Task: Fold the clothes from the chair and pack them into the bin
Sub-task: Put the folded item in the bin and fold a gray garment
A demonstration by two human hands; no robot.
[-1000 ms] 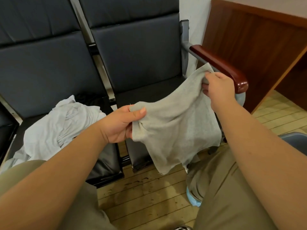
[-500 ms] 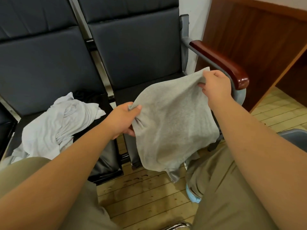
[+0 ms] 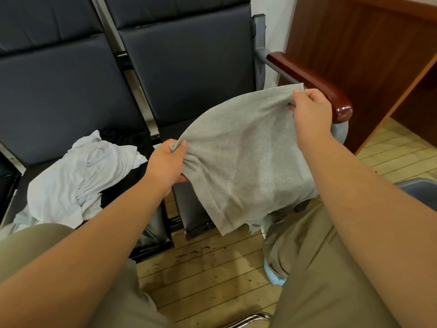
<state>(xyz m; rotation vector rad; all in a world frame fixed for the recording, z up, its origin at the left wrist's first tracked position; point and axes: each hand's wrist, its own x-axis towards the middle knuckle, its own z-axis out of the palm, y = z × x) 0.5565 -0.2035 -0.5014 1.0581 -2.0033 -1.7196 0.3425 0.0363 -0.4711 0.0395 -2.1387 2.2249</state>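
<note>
fingers (image 3: 181, 145) of the left hand (image 3: 165, 166) and right hand (image 3: 309, 112) tight on opposite corners of the grey garment (image 3: 248, 157)

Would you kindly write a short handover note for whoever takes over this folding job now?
Left hand pinches one top corner of the grey garment; right hand pinches the other, cloth spread in the air.
Pale garment lies crumpled on the left chair seat.
Done: nothing visibly folded or packed.
Left: fold both and pack them; bin not clearly in view.
</note>
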